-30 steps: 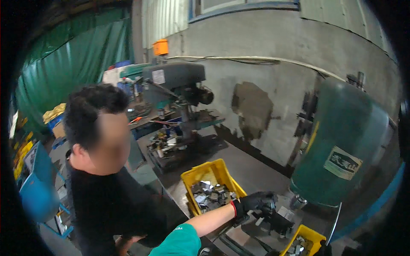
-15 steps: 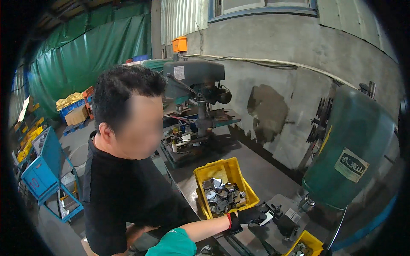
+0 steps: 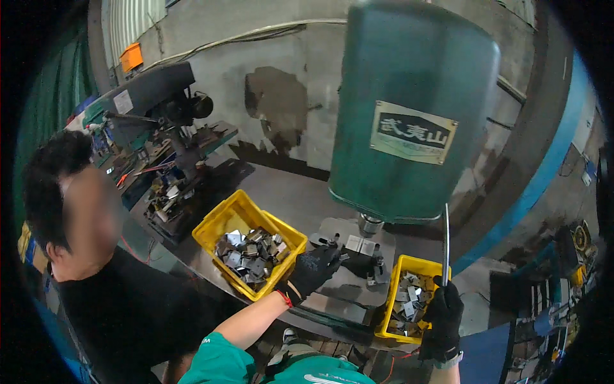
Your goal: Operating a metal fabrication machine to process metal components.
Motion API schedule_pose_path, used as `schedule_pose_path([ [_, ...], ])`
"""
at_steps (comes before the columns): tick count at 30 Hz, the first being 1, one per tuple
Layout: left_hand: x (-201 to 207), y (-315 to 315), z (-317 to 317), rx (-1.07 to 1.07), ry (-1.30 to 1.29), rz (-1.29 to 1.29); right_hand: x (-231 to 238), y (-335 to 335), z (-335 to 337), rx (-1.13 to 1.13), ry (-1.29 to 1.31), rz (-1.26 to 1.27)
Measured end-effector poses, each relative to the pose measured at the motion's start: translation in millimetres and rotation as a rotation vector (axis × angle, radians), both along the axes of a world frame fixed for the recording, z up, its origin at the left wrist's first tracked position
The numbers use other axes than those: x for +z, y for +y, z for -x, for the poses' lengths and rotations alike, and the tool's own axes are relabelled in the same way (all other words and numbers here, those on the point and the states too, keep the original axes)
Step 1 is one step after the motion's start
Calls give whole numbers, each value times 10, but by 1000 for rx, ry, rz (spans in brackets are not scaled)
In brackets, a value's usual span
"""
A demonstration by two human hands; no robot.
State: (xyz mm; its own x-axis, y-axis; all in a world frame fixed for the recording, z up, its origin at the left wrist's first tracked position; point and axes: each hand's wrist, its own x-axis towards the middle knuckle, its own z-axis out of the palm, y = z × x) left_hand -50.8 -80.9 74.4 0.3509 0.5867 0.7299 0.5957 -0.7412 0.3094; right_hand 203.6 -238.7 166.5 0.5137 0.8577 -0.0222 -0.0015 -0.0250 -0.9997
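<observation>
In a black glove with a red band at the wrist, my left hand (image 3: pixel 317 269) is at the left side of a metal fixture (image 3: pixel 362 246) on the drill press table. Its fingers are bent, and a small pale bit shows at their tips, too small to make out. My right hand (image 3: pixel 442 320), also gloved in black, is closed round the lower end of the press's feed lever (image 3: pixel 446 240). Above the fixture is the drill chuck (image 3: pixel 370 224) of the green drill press (image 3: pixel 409 109).
Left of the fixture stands a yellow bin (image 3: pixel 291 238) of small metal pieces; another yellow bin (image 3: pixel 385 326) with similar pieces is beside my right hand. A person (image 3: pixel 109 313) in black is close on my left. A second drill press (image 3: pixel 147 89) stands farther back.
My view has swung right and down, bringing my right hand and the feed lever into sight. The shiny metal piece seen earlier in my left hand no longer shows clearly.
</observation>
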Motion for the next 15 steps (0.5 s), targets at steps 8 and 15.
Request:
schedule_pose_path([
  [8, -138, 0, -371, -25, -115, 196, -120, 30, -29, -7, -62, -21],
  [15, -257, -37, -508, 159, 0, 124, -88, 41, -1, 1, -86, 8],
])
